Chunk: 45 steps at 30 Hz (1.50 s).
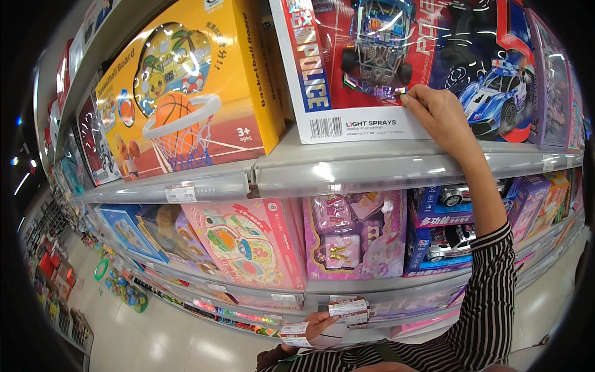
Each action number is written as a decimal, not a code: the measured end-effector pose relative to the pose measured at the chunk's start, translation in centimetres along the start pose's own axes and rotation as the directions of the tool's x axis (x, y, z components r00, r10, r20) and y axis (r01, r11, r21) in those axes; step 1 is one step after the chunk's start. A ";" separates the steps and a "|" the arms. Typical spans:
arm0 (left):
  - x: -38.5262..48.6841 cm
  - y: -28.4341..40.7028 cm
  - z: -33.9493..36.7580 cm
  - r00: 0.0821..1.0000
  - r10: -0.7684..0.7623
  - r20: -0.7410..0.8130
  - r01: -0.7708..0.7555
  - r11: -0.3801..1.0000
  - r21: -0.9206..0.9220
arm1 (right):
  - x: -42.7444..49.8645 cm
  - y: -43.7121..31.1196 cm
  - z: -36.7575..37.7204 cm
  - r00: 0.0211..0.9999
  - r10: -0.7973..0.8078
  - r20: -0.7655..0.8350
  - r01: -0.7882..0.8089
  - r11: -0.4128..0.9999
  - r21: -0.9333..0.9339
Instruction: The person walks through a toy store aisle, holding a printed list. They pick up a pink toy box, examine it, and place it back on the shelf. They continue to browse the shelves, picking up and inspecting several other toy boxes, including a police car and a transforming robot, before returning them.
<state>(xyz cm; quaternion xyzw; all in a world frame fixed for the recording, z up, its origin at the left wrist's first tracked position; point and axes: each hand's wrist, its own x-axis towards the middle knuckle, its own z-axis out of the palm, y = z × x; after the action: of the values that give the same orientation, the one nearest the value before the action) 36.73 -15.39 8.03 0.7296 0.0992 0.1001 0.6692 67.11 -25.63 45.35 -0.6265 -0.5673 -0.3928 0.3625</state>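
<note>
My right hand reaches up to the top shelf, its fingers at the lower front of a red and white toy police car box; whether they grip it I cannot tell. A toy car shows in the box's window above the fingertips. Low in front of my body, my left hand holds several printed price tags, some fanned out past the thumb. Another tag lies against the same hand's other side. A round whitish thing with dark lines is partly visible beneath this hand.
A yellow basketball board box stands left on the top shelf, whose rail runs below. Under it are a pink toy box, a purple toy set and blue toy car boxes. Netted balls lie on the floor at left.
</note>
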 end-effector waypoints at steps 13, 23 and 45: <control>-2.6 -2.9 -0.3 0.996 -0.090 0.008 0.090 0.980 -0.178 | -0.3 -1.0 -0.6 0.995 0.055 0.078 -0.054 0.998 -0.021; -4.3 -2.5 0.4 1.000 -0.018 -0.004 0.018 0.999 0.030 | -0.9 -1.2 -0.3 1.000 0.012 0.028 -0.011 0.999 -0.035; -5.2 -0.1 -1.5 0.994 0.057 0.098 -0.043 0.989 -0.138 | -38.4 -16.0 5.2 0.489 0.622 0.612 -0.863 0.239 0.446</control>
<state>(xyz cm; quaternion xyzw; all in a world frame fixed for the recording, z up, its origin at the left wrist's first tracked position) 31.29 -15.41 8.01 0.6887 0.0395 0.0862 0.7188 49.81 -35.82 8.58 -0.6773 -0.3445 0.1883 0.6222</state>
